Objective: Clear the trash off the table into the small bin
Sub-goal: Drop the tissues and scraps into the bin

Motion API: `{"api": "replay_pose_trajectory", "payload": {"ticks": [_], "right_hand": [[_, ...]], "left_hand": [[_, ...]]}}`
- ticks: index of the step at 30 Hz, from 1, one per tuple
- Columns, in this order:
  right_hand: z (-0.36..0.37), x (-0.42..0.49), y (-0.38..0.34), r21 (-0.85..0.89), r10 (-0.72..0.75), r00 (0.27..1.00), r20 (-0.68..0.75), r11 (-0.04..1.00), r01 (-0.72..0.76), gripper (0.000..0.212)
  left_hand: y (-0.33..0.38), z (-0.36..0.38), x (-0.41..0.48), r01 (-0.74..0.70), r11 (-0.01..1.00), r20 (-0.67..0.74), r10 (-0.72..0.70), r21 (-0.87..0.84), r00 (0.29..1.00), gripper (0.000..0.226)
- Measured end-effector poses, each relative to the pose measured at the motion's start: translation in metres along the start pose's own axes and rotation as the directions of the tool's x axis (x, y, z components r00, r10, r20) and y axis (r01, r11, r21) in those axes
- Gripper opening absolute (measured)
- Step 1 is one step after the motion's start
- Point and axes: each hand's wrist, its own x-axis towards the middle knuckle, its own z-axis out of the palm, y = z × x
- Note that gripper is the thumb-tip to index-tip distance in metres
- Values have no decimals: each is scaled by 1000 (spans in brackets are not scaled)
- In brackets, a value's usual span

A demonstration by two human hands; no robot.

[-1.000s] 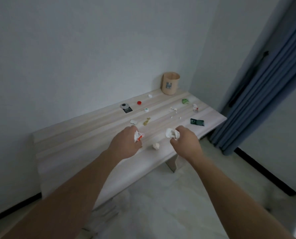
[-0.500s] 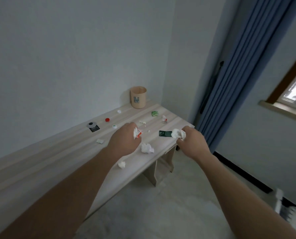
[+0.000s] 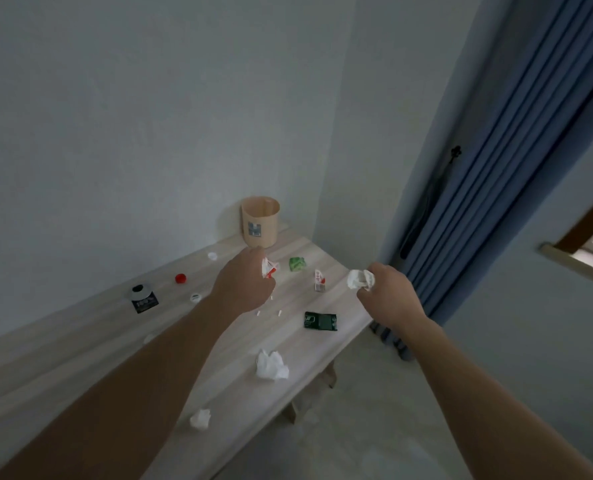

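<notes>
A small tan bin (image 3: 260, 221) stands at the table's far corner against the wall. My left hand (image 3: 243, 284) hovers just in front of it, shut on a white-and-red wrapper (image 3: 269, 268). My right hand (image 3: 388, 294) is off the table's right edge, shut on a crumpled white tissue (image 3: 359, 279). On the pale wooden table (image 3: 80, 368) lie a crumpled tissue (image 3: 271, 365), a smaller white wad (image 3: 201, 418), a dark green packet (image 3: 320, 321), a green scrap (image 3: 297, 264), a white-and-red sachet (image 3: 319, 280), a red cap (image 3: 180, 278) and a black packet (image 3: 144, 298).
A blue curtain (image 3: 489, 174) hangs to the right of the table, with a window sill (image 3: 579, 265) further right. White caps (image 3: 212, 256) and tiny white bits (image 3: 269, 311) lie on the boards. The wall runs along the table's far side.
Both hands have moved forward along the table towards the bin, each still holding its piece. The view has swung right and closer to the table's end.
</notes>
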Motion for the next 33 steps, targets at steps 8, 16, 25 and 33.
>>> {"api": "replay_pose_trajectory", "payload": {"ticks": [8,16,25,33], "right_hand": [[14,123,15,34,-71,997,41,997,70,18],[53,280,35,88,-178,977,120,982,168,16],[67,423,36,73,-306,933,187,952,298,16],[98,493,30,96,-341,904,259,940,328,12]], "left_hand": [[-14,17,91,93,995,-31,-92,38,995,21],[-20,67,189,237,965,-16,-237,115,971,23],[-25,84,303,377,912,-15,-380,164,925,21],[-41,92,375,379,915,-71,-373,137,925,37]]}}
